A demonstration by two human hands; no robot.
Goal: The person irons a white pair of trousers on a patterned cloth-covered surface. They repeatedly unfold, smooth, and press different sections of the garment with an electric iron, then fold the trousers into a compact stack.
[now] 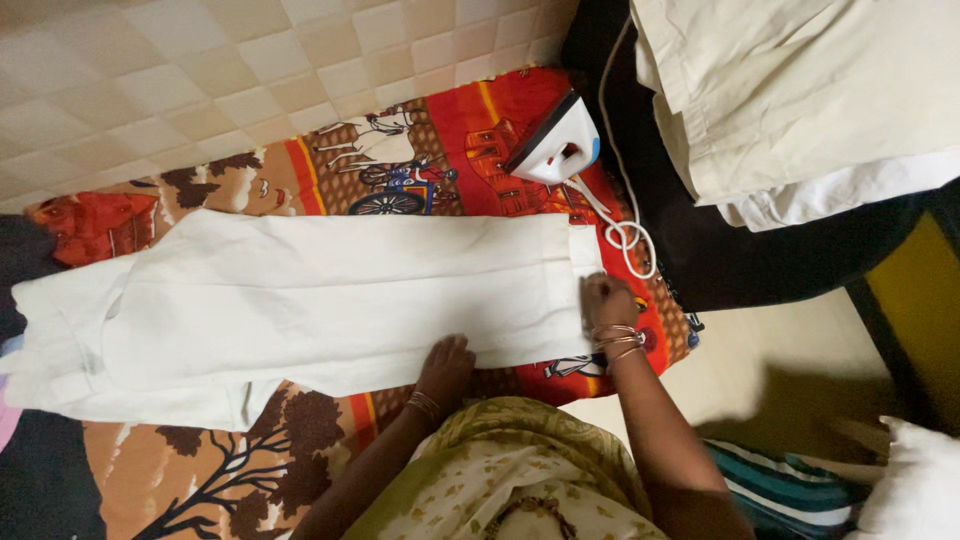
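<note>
White trousers (320,300) lie spread flat across a printed cloth (440,150), running from the left edge of the view to just past its middle. One end is bunched and folded at the far left; the other end has a straight edge near the right of the cloth. The printed cloth, in red, orange and brown with drawings of carts, trees and figures, covers the tiled floor (150,70) under the trousers and shows above and below them.

To the upper right a stack of folded cream and white garments (790,100) rests on a dark surface (720,250), well apart from the trousers. A white iron (555,145) with a blue patch stands on its heel on the cloth, just above the trousers' right end, and its white cord (625,235) loops down beside that end.

The left hand (445,368) lies palm down on the lower edge of the trousers, fingers flat and spread loosely on the fabric, gripping nothing that can be seen. The right hand (607,300) rests at the right end of the trousers, its fingers curled onto the edge; whether they pinch the fabric or only press it cannot be told. Bangles (618,340) circle the right wrist, and a thinner band (424,404) the left.
</note>
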